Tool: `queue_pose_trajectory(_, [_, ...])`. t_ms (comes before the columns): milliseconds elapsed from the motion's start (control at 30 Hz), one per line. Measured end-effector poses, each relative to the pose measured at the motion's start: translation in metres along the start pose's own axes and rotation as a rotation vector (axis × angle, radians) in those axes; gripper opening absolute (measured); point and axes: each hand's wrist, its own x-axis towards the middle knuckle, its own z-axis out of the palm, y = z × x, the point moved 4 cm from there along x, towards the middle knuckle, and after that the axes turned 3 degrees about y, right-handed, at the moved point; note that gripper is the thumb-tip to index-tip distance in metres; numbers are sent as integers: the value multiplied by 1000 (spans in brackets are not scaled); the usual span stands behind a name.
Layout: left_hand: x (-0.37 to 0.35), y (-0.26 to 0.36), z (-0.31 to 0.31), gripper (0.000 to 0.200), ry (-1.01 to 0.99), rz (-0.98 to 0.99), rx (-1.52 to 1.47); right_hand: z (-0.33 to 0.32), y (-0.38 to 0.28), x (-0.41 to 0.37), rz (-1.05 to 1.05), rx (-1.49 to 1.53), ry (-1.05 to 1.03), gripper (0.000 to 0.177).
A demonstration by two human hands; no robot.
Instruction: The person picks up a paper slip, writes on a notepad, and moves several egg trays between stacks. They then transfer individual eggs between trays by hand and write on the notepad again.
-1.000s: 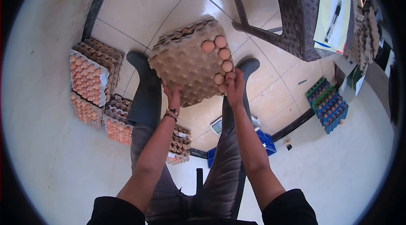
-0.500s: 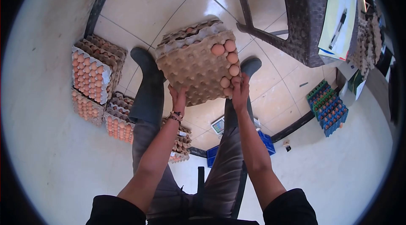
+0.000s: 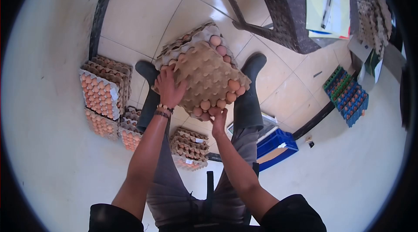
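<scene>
A grey-brown cardboard egg tray point(image 3: 200, 73) lies turned askew on a stack of egg trays point(image 3: 167, 53) between my boots. Several brown eggs point(image 3: 234, 85) sit along its right and near edges, while its middle cups are bare. More eggs point(image 3: 221, 50) show in the tray beneath, at the far right. My left hand point(image 3: 170, 88) lies over the top tray's left side, fingers stretched and thumb apart. At the near corner, my right hand point(image 3: 219, 121) grips the top tray beside the eggs, its fingers curled and partly hidden.
Stacks of filled egg trays point(image 3: 102, 97) stand on the left, with another stack point(image 3: 189, 147) near my left leg. A blue crate point(image 3: 278, 145) sits behind my right leg. Blue and green trays point(image 3: 346, 94) are at right. A brown chair point(image 3: 287, 18) bears papers and a pen point(image 3: 328, 3).
The top tray has turned, exposing eggs in the tray below. My left hand has moved up its left side, and my right hand has shifted left to the near corner.
</scene>
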Motion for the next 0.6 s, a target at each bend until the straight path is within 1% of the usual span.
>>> queue_pose_trajectory(33, [9, 3, 6, 71, -17, 52, 55, 5, 11, 0, 95, 38, 21, 49])
queue_pose_trajectory(67, [17, 7, 11, 71, -34, 104, 111, 11, 18, 2, 155, 76, -6, 49])
queue_pose_trajectory(133, [33, 11, 23, 72, -68, 131, 202, 22, 31, 12, 274, 152, -63, 51])
queue_pose_trajectory(233, [54, 9, 39, 72, -76, 133, 254, 38, 30, 19, 279, 229, -23, 56])
queue_pose_trajectory(367, [74, -2, 46, 73, -108, 54, 239, 49, 23, 34, 272, 139, -68, 62])
queue_pose_trajectory(400, [75, 2, 46, 75, -151, 42, 272, 47, 20, 36, 269, 167, -107, 62])
queue_pose_trajectory(500, [79, 15, 42, 81, -253, -7, 357, 39, 18, 58, 420, 130, -234, 66])
queue_pose_trajectory(600, [79, 23, 40, 88, -292, -62, 397, 20, 4, 56, 338, -151, -270, 62])
